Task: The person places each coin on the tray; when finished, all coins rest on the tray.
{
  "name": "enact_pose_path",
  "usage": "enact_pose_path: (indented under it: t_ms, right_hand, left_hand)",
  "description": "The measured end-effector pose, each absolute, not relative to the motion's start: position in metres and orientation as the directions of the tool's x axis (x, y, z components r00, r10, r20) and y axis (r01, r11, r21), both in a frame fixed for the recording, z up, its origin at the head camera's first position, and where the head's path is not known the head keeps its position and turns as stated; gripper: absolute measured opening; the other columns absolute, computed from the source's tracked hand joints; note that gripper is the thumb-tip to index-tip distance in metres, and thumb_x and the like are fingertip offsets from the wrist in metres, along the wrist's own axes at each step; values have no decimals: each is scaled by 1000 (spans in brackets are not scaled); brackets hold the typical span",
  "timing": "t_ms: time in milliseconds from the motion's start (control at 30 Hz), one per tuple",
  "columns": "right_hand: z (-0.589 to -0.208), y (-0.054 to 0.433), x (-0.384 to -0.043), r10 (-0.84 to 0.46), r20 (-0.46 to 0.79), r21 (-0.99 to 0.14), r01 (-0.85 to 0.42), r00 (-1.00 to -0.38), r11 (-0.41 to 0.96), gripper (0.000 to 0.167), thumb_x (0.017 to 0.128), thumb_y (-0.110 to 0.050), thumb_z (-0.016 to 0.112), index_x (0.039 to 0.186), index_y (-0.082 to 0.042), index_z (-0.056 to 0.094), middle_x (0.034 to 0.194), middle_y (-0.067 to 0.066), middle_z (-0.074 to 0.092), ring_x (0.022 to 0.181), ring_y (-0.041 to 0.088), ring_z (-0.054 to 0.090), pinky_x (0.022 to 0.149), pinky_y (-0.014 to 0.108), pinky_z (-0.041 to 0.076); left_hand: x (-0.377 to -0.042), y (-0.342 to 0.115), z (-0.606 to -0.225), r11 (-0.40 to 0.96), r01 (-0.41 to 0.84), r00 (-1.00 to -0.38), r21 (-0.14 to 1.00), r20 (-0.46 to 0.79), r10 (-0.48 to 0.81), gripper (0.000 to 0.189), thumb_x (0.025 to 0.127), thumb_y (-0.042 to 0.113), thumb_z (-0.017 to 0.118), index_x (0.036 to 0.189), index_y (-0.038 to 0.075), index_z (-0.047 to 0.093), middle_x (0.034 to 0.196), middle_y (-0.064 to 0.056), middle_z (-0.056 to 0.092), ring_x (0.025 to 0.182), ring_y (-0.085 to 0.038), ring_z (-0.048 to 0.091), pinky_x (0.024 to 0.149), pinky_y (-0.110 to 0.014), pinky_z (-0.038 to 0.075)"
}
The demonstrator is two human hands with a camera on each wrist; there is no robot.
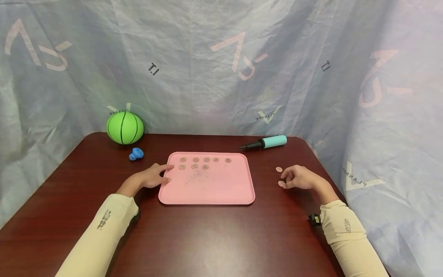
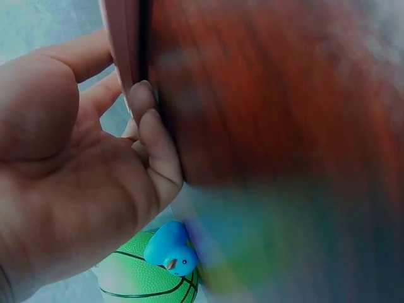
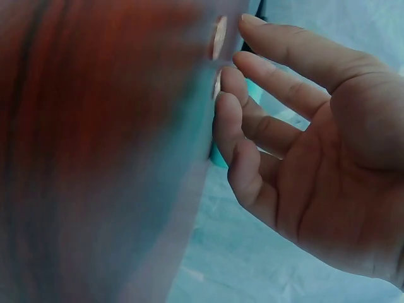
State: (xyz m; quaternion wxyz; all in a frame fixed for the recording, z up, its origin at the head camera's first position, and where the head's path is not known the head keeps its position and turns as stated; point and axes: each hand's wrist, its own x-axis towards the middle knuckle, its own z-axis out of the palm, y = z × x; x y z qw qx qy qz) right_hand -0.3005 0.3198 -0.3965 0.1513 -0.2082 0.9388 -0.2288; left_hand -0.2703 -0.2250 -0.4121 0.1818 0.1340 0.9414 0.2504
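On the pink tray (image 1: pixel 214 190), several round coins (image 1: pixel 206 159) lie in a back row, with three more coins (image 1: pixel 194 166) in a row before them. My left hand (image 1: pixel 152 176) holds the tray's left edge, thumb and a finger reaching over the rim. Its other fingers curl against the outside of the rim in the left wrist view. To the right of the tray, my right hand (image 1: pixel 300 177) is low over the table, fingers loosely bent and apart. One coin (image 1: pixel 282 184) lies by its thumb tip, and another coin (image 1: pixel 278 169) lies just beyond its fingertips.
A green ball (image 1: pixel 125 128) sits at the table's back left corner, with a blue rubber duck (image 2: pixel 172 249) in front of it. Behind the tray, to the right, lies a turquoise and black hand pump (image 1: pixel 268 142). A grey curtain (image 1: pixel 194 77) hangs behind the table (image 1: pixel 221 238).
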Motion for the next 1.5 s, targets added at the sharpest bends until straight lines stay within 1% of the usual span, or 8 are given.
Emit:
enact_pose_path:
  t_ms: [400, 867, 967, 1067, 1200, 1333, 1433, 1500]
  right_hand:
    - [-405, 320, -307, -491, -189, -544, -325, -851, 774, 18, 81, -7, 79, 95, -1, 69, 71, 3, 66, 68, 15, 57, 71, 33, 45]
    - [-411, 315, -308, -495, -168, -477, -369, -852, 798, 16, 83, -16, 80, 84, -9, 65, 78, -2, 65, 76, 18, 61, 68, 31, 47]
    - [-412, 314, -308, -515, -165, -483, -386, -841, 786, 12, 84, -14, 78, 84, -11, 66, 86, -1, 69, 104, 28, 65, 69, 30, 47]
    - [-412, 313, -308, -530, -159, -505, -393, -833, 769, 9, 86, -13, 76, 85, -11, 67, 107, 12, 72, 133, 35, 48, 70, 28, 47]
    - [-412, 314, -308, -528, -164, -550, -367, -834, 751, 14, 84, -12, 78, 91, -8, 67, 132, 24, 60, 139, 39, 37, 70, 26, 48]
    - [-410, 314, -307, -520, -201, -571, -332, -830, 750, 20, 80, -11, 80, 94, -5, 67, 101, 15, 71, 110, 33, 62, 69, 26, 49]
    - [-408, 315, -307, -518, -222, -567, -322, -826, 758, 21, 78, -9, 81, 94, -4, 68, 78, 3, 67, 80, 20, 62, 69, 26, 48]
    - [-407, 314, -307, -516, -231, -573, -313, -825, 758, 21, 78, -7, 81, 94, -3, 68, 77, 1, 66, 75, 17, 60, 68, 27, 48]
  left_hand:
    - [-272, -225, -414, 829, 171, -898, 532, -261, 353, 61, 97, 24, 61, 150, 2, 38, 138, -33, 37, 127, -43, 36, 107, -58, 32]
    - [-271, -227, -414, 828, 177, -897, 532, -260, 358, 62, 97, 23, 61, 150, 1, 38, 140, -35, 36, 130, -46, 33, 108, -60, 31]
    - [-271, -228, -414, 828, 176, -897, 533, -261, 358, 61, 97, 23, 61, 150, 2, 38, 140, -35, 36, 131, -46, 33, 108, -60, 30]
    - [-271, -228, -415, 829, 170, -898, 533, -262, 353, 61, 97, 23, 61, 150, 2, 38, 139, -35, 36, 130, -45, 34, 108, -60, 30]
    - [-273, -228, -416, 832, 170, -898, 528, -265, 352, 62, 97, 24, 61, 150, 2, 38, 138, -35, 36, 128, -45, 35, 107, -61, 31]
    - [-274, -228, -416, 833, 172, -895, 526, -269, 355, 62, 97, 25, 61, 150, 2, 38, 140, -35, 35, 130, -46, 34, 107, -61, 30]
    - [-274, -227, -416, 833, 166, -894, 528, -275, 353, 63, 97, 25, 61, 151, 3, 37, 140, -35, 34, 130, -46, 33, 107, -62, 30]
    - [-274, -227, -415, 832, 165, -894, 529, -276, 353, 63, 97, 25, 61, 151, 3, 37, 141, -35, 34, 130, -46, 33, 108, -62, 30]
